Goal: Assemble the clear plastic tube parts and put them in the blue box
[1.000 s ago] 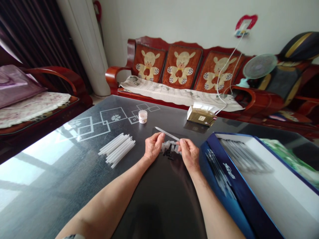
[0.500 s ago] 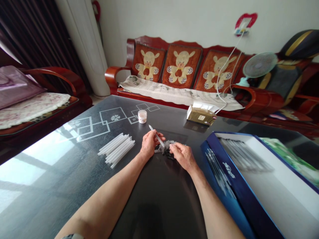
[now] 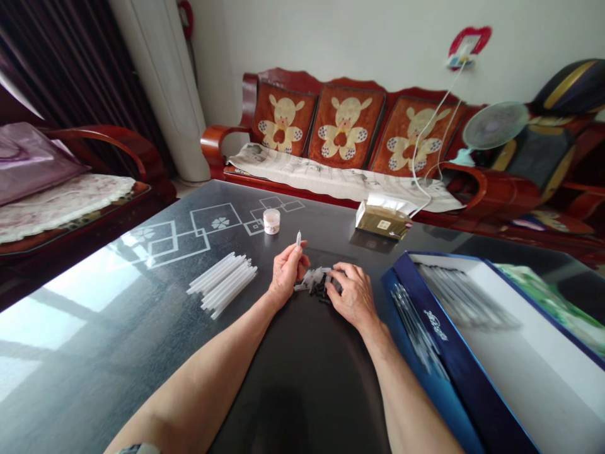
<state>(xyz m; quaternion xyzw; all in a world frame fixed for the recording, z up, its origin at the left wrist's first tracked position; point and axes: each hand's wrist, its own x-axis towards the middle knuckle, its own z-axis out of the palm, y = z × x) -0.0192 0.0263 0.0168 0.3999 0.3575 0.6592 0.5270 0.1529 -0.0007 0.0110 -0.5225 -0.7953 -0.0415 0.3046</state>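
Note:
My left hand is closed around a whitish pen barrel, whose pointed end sticks up above the fingers. Just right of it, a small pile of translucent white and black pen parts lies on the dark table. Over the right side of that pile is my right hand, fingers curved and apart, fingertips among the pieces; whether it touches one is hidden. A bundle of white pen barrels lies on the table to the left of my left hand.
A small white jar and a tissue pack stand farther back on the table. At right is a blue box with a row of slim pens inside; several thin dark refills lie along its near side.
My right hand has moved away from the barrel's lower end and spread over the pile. The barrel in my left hand has turned from slanting to nearly upright.

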